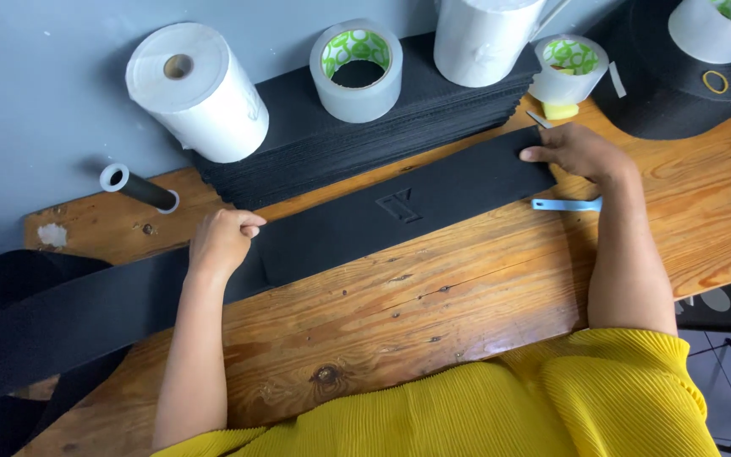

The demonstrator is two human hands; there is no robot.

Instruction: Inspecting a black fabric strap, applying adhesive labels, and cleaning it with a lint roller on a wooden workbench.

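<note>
I'm squaring the black strip [399,207] on the tabletop [467,296]: left hand [222,241] fisted at nine o'clock, right hand [577,151] fingers flat at two; next comes careful alignment.

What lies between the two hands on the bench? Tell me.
In the head view, a black fabric strip with an embossed emblem spans from the left hand to the right hand.

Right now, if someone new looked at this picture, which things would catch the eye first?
A long black strip lies aslant across the wooden table, with the left hand gripping one end and the right hand pressing the other. Behind it, white rolls and tape rolls sit on a stack of black sheets. A yellow top fills the bottom edge.
</note>
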